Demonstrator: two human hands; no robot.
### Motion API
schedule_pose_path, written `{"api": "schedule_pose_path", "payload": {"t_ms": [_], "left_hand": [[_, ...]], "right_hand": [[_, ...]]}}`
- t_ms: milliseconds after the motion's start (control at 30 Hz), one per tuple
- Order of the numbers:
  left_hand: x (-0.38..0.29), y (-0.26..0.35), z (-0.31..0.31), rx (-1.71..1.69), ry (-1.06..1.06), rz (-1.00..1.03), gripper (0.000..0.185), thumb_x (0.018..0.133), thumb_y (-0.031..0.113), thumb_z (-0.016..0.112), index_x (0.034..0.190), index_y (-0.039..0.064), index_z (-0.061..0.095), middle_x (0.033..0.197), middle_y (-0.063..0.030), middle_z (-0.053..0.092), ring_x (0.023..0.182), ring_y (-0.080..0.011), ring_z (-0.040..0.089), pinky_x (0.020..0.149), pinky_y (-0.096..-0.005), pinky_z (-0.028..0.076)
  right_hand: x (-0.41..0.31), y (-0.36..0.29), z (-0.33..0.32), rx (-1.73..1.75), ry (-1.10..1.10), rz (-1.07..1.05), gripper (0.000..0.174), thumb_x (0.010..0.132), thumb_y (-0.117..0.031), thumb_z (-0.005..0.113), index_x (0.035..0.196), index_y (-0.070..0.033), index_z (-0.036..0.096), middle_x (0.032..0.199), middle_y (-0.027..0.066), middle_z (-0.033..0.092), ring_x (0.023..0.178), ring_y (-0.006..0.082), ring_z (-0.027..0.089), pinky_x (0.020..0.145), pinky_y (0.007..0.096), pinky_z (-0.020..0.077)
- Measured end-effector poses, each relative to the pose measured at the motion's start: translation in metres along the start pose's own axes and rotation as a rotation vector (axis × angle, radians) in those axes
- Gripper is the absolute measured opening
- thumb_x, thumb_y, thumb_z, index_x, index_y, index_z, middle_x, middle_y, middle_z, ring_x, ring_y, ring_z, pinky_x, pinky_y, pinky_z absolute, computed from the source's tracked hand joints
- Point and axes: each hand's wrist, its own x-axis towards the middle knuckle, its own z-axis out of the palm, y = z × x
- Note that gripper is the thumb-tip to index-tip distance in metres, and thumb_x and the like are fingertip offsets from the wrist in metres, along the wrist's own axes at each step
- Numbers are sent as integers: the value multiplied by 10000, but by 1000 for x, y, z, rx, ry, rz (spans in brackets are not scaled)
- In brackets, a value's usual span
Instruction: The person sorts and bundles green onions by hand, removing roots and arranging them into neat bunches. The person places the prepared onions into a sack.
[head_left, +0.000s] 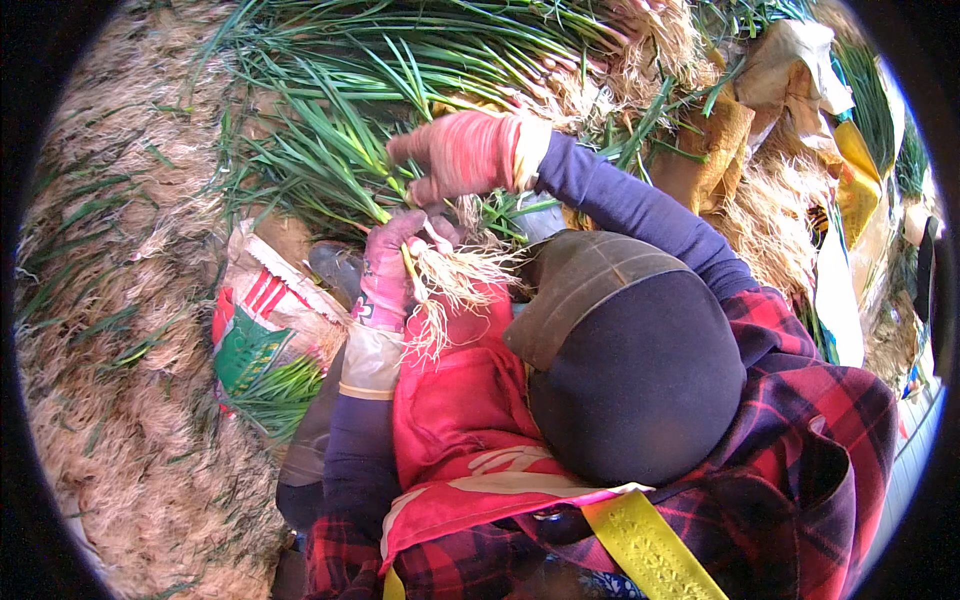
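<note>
My left hand (390, 262), in a pink patterned glove, grips a small bunch of young garlic or onion plants (364, 176) near their pale lower stems. Long whitish roots (457, 277) hang from the bunch over a red apron (465, 390). Just above it is my right hand (465, 157), in a pinkish-red glove and blurred. Its thumb and fingers are at the bases of the green leaves. Blur hides whether they are closed on a leaf.
A large heap of green-leaved plants (450, 67) lies beyond my hands, roots toward the right. Root trimmings and leaf scraps (135, 300) cover the left ground. A printed sack (259, 337) with green leaves stands near my left forearm. Crumpled sacks (712, 142) lie at right.
</note>
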Motion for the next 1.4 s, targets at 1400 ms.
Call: {"api": "schedule_pose_path", "payload": {"t_ms": [1400], "left_hand": [[-15, -17, -3, -133, 237, 18, 414, 854, 280, 463, 1155, -1, 425, 1021, -146, 552, 948, -256, 544, 780, -373, 470]], "right_hand": [[34, 74, 45, 471, 184, 34, 194, 720, -112, 555, 908, -109, 601, 689, 79, 585, 594, 160, 567, 532, 308, 482]]}}
